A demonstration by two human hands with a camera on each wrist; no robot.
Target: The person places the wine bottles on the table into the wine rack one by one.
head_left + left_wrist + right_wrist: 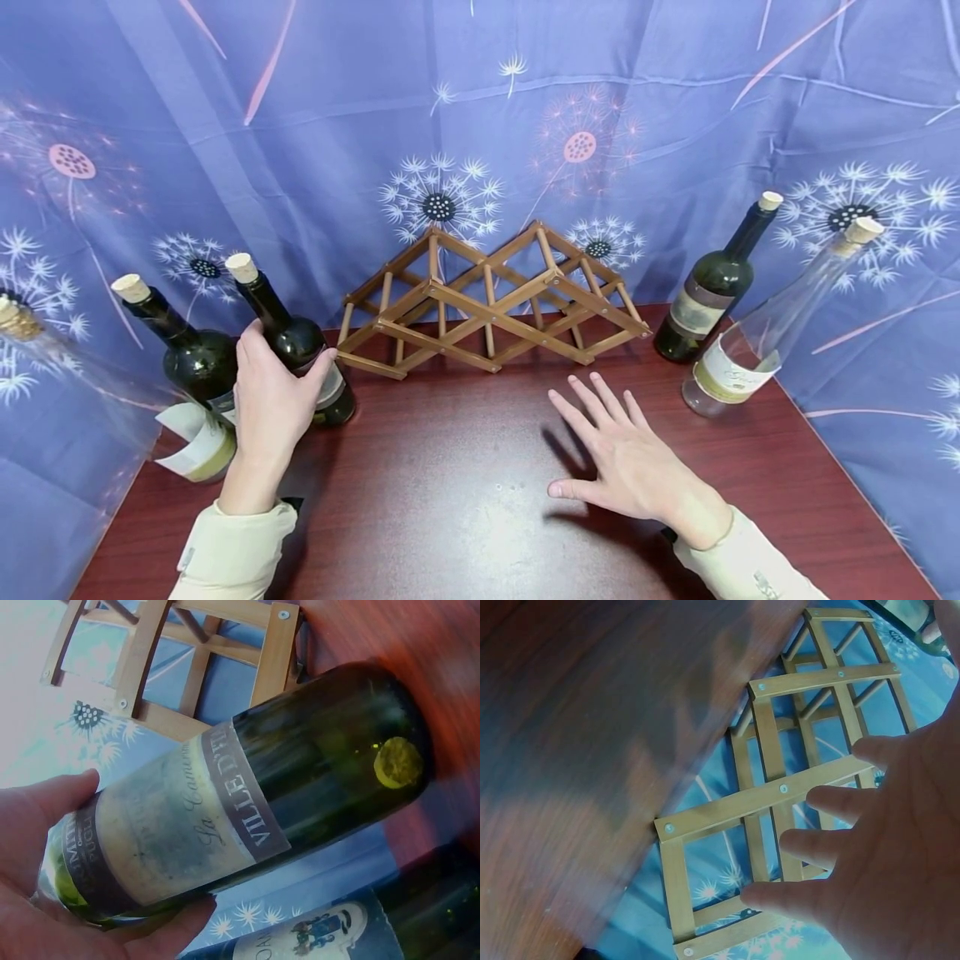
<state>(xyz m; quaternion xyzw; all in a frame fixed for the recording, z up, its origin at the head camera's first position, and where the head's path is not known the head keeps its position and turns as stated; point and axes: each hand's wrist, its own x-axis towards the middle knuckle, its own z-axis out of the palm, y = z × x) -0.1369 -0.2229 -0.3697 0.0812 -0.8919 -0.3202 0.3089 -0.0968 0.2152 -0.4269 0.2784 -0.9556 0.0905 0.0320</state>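
L hand (273,392) is clamped on a dk green bottle (298,340) w/ a cork in its neck: thumb on 1 side, fingers round the other, up near the shoulder. That bottle is at the L side of the table (420,467), just L of the wooden rack (492,317); its base is down at the tabletop, but can't tell if it sits flat. In the L wrist view its label shows "VILLE D'" on a dk band (rest of the lettering is partly too blurred to read).

R hand (637,471) grips nothing: fingers straight & spread apart, thumb out to the side, palm down over the table in front of the rack's R half. R wrist view has the fingertips overlapping the rack's slats; can't tell of any contact there, but head view shows them apart from it.

Rack = criss-cross slats & dowels w/ 2 peaks, standing at the back by the blue dandelion-print cloth (315,108).

Beside the held bottle, further L: 1 more dk corked bottle (198,362), then 1 clear-glass bottle (198,454) w/ a pale label. R of the rack: 1 green bottle (708,292) & 1 see-through bottle (731,371), both corked, near each other.
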